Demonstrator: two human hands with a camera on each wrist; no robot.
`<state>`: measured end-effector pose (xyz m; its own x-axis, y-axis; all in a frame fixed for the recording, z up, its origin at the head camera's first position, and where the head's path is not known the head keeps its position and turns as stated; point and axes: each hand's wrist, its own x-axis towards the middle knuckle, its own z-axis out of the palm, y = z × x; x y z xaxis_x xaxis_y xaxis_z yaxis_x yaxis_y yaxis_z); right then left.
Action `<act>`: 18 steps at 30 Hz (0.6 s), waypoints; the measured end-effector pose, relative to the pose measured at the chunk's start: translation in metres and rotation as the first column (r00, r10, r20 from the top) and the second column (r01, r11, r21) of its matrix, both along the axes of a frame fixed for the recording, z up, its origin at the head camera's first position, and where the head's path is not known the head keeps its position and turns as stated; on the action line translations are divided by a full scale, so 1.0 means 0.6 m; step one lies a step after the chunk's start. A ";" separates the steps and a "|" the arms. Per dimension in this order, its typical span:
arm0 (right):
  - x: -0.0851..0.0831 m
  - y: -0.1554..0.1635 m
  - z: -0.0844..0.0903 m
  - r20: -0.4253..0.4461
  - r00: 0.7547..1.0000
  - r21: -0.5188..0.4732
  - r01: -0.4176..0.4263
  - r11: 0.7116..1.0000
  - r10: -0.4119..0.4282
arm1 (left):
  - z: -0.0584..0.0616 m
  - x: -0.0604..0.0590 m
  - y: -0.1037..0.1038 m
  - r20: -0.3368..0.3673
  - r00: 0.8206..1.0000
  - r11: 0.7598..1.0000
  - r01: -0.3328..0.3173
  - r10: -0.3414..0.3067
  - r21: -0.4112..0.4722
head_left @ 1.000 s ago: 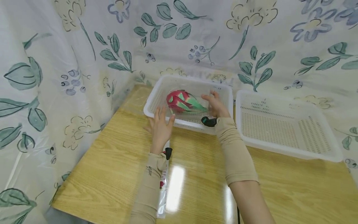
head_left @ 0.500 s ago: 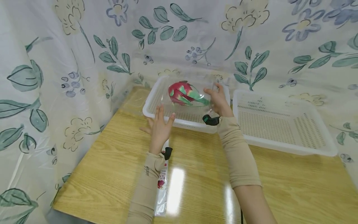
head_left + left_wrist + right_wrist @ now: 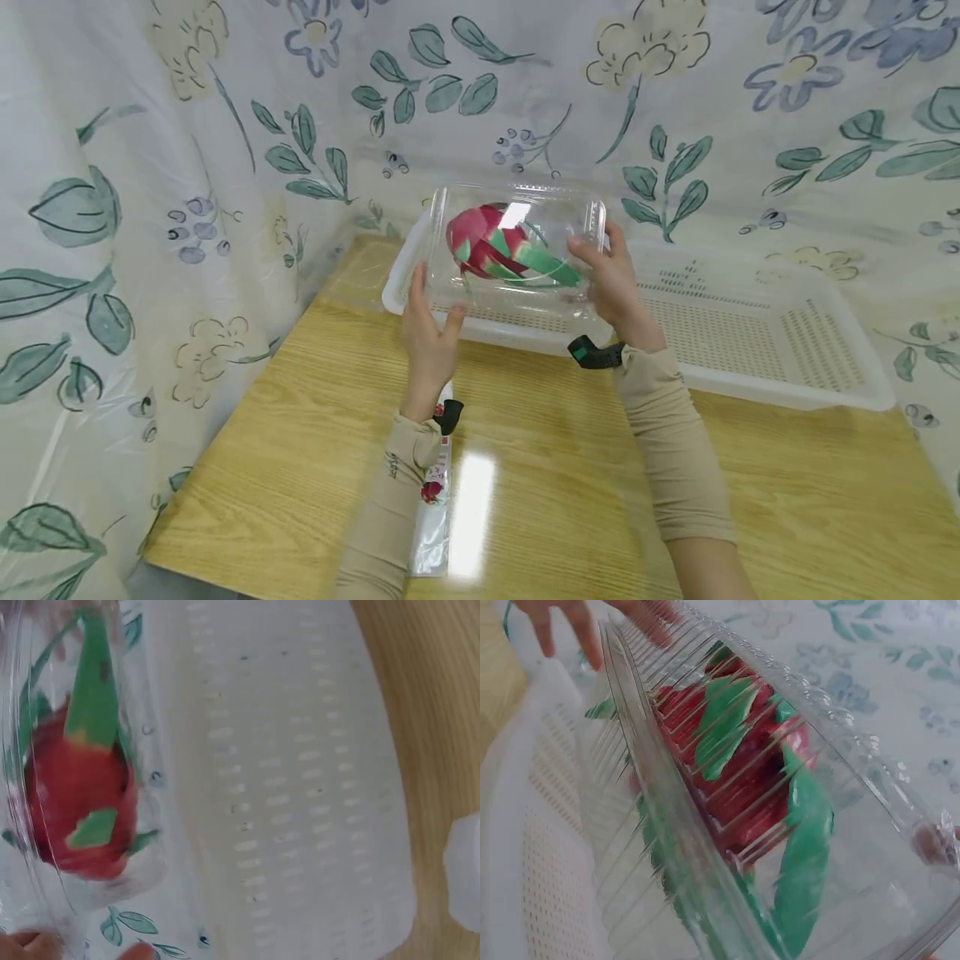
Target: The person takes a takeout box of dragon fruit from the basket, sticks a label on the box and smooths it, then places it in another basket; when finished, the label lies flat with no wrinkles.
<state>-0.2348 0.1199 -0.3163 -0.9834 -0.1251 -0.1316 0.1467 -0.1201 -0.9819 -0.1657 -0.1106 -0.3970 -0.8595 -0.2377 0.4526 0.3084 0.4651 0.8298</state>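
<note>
1. Here, a clear plastic box point(image 3: 558, 212) is held up over the left white perforated basket point(image 3: 510, 335), seemingly tilted toward the viewer; a dragon fruit point(image 3: 495, 246) lies inside it.
2. Right hand point(image 3: 618, 283): the thumb lies before the box's right edge and the fingers reach behind, pinching that end.
3. Left hand point(image 3: 430, 346): the fingers are nearly straight, the thumb spread well apart, at the box's left end; how firmly they bear on it cannot be told.
4. Step in hand (judged): a two-handed carry of the box clear of the basket.
5. Next move (judged): it calls for support under the left end and a levelled box, lest the fruit slide.
6. Surroundings: a second white basket point(image 3: 731, 342) and a slim printed packet point(image 3: 430, 542), partly beneath the left forearm, lie on the wood-grain table point(image 3: 285, 467).
</note>
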 end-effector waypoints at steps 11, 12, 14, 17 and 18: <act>0.102 0.087 -0.009 -0.013 0.999 0.008 -0.052 0.999 0.052 | 0.033 0.022 0.001 0.065 0.911 0.913 0.407 -0.407 0.012; 0.113 0.095 -0.010 -0.006 0.999 0.025 -0.046 0.999 0.047 | 0.036 0.025 0.004 0.069 0.899 0.901 0.434 -0.433 0.007; 0.133 0.108 -0.009 0.001 0.999 0.044 -0.042 0.998 0.042 | 0.041 0.029 0.010 0.071 0.874 0.876 0.482 -0.481 0.011; 0.161 0.123 -0.006 -0.001 0.999 0.045 -0.052 0.998 0.053 | 0.049 0.036 0.021 0.031 0.842 0.842 0.536 -0.538 0.054; 0.169 0.126 -0.004 -0.010 0.998 0.037 -0.057 0.998 0.058 | 0.052 0.038 0.025 0.013 0.835 0.834 0.548 -0.550 0.074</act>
<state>-0.1332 0.1956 -0.3189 -0.9762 -0.1767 -0.1259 0.1411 -0.0760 -0.9871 -0.1428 -0.0955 -0.3655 -0.8711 0.2497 0.4230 0.4699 0.1728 0.8657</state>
